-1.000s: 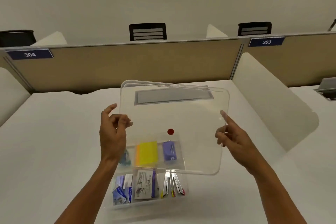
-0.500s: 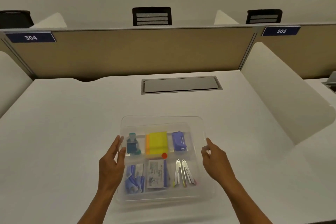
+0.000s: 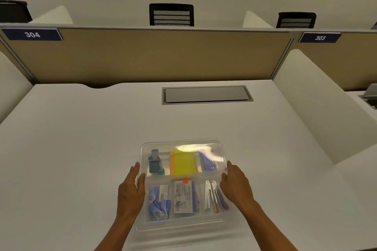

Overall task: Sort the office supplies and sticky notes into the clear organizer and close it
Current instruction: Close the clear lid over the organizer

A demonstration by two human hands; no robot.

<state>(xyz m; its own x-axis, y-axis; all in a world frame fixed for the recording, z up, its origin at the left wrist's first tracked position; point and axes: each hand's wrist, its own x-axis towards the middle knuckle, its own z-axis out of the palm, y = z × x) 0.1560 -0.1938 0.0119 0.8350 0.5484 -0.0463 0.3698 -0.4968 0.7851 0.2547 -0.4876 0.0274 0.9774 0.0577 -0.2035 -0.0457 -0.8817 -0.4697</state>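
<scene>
Both forearms reaching in from the bottom edge, palms turned inward. Left hand (image 3: 130,191) flat against the left side of the clear lid (image 3: 183,144), fingers straight, thumb up by the lid's edge, so an open grip, just pressing. Right hand (image 3: 236,185) on the lid's right edge, fingers lightly bent against the rim, not wrapped round it as far as can be seen. Lid sitting on top of the clear organizer (image 3: 179,226), which rests on the white bench (image 3: 81,149), near its front edge. Visible through the lid: yellow sticky notes (image 3: 184,164) in the back middle section, teal stamp-like thing (image 3: 155,163) back left, metal clips (image 3: 212,194) front right.
</scene>
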